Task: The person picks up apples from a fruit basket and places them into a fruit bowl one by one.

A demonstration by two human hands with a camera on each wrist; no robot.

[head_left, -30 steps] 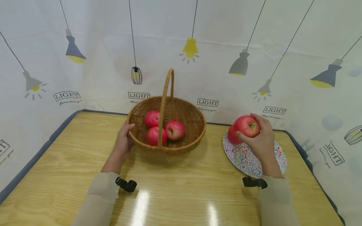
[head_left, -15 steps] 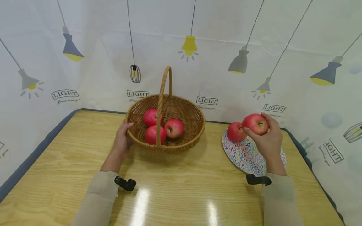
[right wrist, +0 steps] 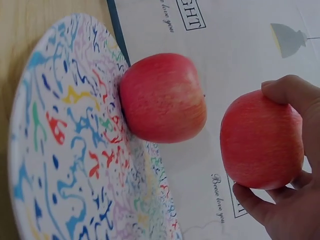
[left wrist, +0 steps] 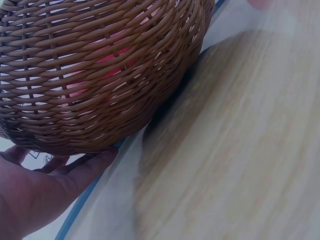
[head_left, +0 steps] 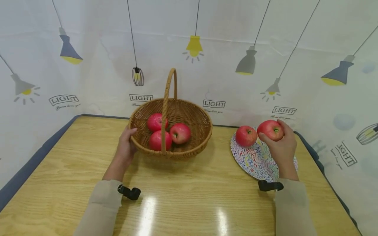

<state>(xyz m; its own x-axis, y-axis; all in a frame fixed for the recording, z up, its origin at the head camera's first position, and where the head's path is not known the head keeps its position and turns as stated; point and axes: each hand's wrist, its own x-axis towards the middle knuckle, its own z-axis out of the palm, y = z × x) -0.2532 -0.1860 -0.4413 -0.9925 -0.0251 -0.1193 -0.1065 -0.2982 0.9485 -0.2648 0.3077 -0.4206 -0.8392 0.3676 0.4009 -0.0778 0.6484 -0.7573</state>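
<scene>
The right hand grips a red apple, thumb on one side and fingers on the other, holding it above the patterned plate. The left hand holds the wicker basket by its left end, thumb at the rim and fingers against the outer wall.

From the held apple, the basket lies to the left, well apart across the desk. The basket's long axis runs roughly left to right, its arched handle crossing from front to back; its right end is the one nearer the right hand. The held apple is nearly round, with no clear long axis.

Another apple sits on the plate's far left part, just beside the held one but apart. Three more apples lie grouped toward the basket's left half. Behind stands a lamp-printed backdrop.
</scene>
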